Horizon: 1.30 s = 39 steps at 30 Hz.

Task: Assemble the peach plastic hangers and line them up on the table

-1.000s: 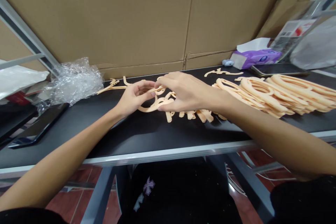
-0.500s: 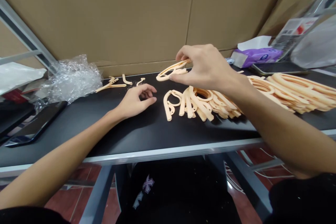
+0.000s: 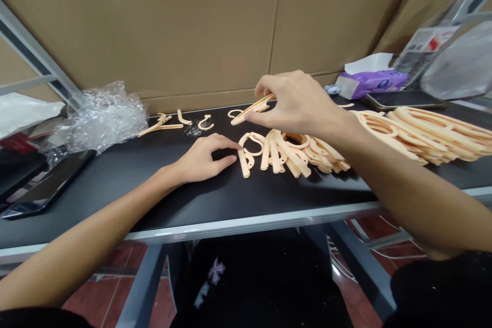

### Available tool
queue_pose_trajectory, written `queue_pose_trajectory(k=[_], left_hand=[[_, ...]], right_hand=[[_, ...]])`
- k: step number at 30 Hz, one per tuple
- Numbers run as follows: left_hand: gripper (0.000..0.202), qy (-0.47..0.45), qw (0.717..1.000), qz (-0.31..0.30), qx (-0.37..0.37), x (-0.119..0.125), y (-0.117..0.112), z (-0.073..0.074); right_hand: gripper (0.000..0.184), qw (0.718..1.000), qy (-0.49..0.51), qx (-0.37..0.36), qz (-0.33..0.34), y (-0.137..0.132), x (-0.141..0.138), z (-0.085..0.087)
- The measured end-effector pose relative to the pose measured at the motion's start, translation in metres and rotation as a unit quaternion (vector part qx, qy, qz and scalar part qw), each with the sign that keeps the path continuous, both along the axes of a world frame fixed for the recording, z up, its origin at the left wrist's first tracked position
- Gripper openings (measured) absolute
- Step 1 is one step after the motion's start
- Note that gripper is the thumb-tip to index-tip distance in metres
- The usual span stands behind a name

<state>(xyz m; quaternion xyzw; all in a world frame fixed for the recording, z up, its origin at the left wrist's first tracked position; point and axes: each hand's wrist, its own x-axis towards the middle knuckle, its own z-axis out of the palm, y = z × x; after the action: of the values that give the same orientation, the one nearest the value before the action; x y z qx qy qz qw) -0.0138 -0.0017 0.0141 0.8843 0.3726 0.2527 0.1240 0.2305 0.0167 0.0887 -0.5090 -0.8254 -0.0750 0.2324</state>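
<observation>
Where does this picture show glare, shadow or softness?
Head view: bright glints on the crumpled clear plastic and a sheen along the pale front edge; head view: a faint shadow on the black tabletop near the left hand; head view: the clear bottle looks soft and slanted, its small print unreadable.

From afar I see smooth plastic pieces (image 3: 423,136) at three o'clock, smooth tabletop (image 3: 188,205), glossy film (image 3: 111,118) at nine, matt cardboard (image 3: 184,25) at twelve

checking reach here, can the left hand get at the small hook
Probably yes: the small hook lies on the table just beyond the left hand, with nothing seen between them.
</observation>
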Motion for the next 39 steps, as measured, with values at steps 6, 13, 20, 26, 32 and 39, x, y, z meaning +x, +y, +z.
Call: queue_pose_trajectory(k=[6,13,20,26,32,39], left_hand=[[0.033,0.002,1.000,0.009,0.003,0.000,0.000,-0.001],[0.038,-0.012,0.999,0.033,-0.012,0.002,0.000,0.000],[0.044,-0.025,0.998,0.054,-0.031,0.002,0.002,-0.001],[0.055,-0.013,0.994,0.099,-0.041,0.003,0.002,0.001],[0.054,-0.016,0.994,0.103,-0.020,0.004,0.004,0.001],[0.051,-0.008,0.994,0.108,-0.015,0.002,0.006,-0.002]], right_hand=[[0.048,1.000,0.027,0.005,-0.009,0.000,0.002,0.002],[0.044,1.000,0.025,0.008,0.005,-0.003,-0.002,0.000],[0.043,0.999,-0.037,0.010,0.012,-0.011,-0.013,-0.008],[0.047,0.994,-0.112,0.004,0.019,-0.022,-0.018,-0.008],[0.052,0.986,-0.164,-0.011,0.021,-0.028,-0.020,-0.006],[0.051,0.985,-0.160,-0.051,0.032,-0.035,-0.020,-0.004]])
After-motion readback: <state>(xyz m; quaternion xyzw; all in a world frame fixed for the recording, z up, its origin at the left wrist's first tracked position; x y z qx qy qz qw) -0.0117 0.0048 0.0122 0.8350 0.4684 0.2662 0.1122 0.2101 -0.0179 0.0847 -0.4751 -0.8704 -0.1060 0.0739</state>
